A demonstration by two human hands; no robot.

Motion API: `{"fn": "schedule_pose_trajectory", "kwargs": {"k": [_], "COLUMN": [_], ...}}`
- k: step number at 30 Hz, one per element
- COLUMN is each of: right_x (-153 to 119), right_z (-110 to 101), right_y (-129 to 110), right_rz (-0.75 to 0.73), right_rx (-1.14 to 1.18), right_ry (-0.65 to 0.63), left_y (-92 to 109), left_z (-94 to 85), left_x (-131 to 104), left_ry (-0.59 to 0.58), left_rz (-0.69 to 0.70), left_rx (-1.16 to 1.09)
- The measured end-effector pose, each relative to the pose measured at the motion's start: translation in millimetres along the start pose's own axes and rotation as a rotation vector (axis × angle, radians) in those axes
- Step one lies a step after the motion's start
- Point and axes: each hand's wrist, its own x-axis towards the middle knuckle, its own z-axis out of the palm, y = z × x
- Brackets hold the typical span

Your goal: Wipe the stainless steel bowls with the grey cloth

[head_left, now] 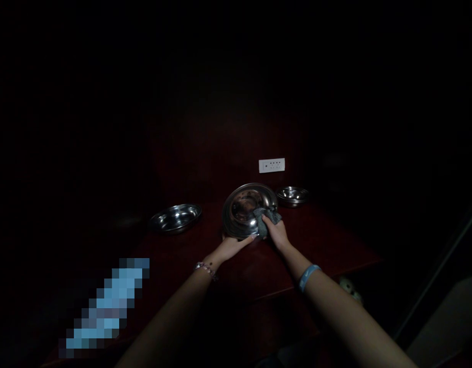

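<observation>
A shiny round metal bowl (243, 204) is tilted up above the dark red table, its inside facing me. My left hand (233, 246) grips its lower rim, with the thumb along the near edge and the other fingers hidden behind. In my right hand (276, 231) is a grey cloth (263, 220), pressed against the right side of the bowl near the rim. To the left a second metal bowl (177, 219) rests on the table, and a smaller metal bowl (293, 196) sits behind my right hand.
The reddish table (316, 243) has its front edge just under my forearms. A white socket panel (271, 165) is on the back wall. At the lower left a bright blue patch (113, 301) is blurred into squares. Most of the surroundings are too dark to make out.
</observation>
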Motion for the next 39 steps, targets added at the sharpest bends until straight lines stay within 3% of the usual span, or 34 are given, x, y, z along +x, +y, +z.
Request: {"fn": "schedule_pose_trajectory", "kwargs": {"k": [12,18,23,30,36,39], "right_x": [-2.8,-0.7,0.0,1.8,-1.4,-0.7], "right_z": [2.6,1.8,1.5,-0.3,2.6,4.3], "right_y": [-1.5,-0.3,0.6,0.6,-1.3,1.2], "right_rz": [0.005,0.002,0.015,0.052,0.033,0.011], "right_rx": [0.026,0.046,0.067,0.060,0.078,0.039], "right_ry": [-0.072,0.024,0.024,0.063,0.015,-0.041], "left_y": [-9.9,-3.9,-1.1,-5.6,-13.0,-16.7], "left_z": [2.4,-4.8,-12.1,-6.2,1.8,4.8], "left_x": [7.3,9.9,11.3,10.0,10.8,12.7], "left_ry": [0.033,0.213,0.355,0.236,0.139,0.159], "left_rz": [-0.048,-0.132,-0.099,-0.037,-0.050,-0.094], "left_rx": [-0.009,0.070,0.130,0.197,0.161,0.098]}}
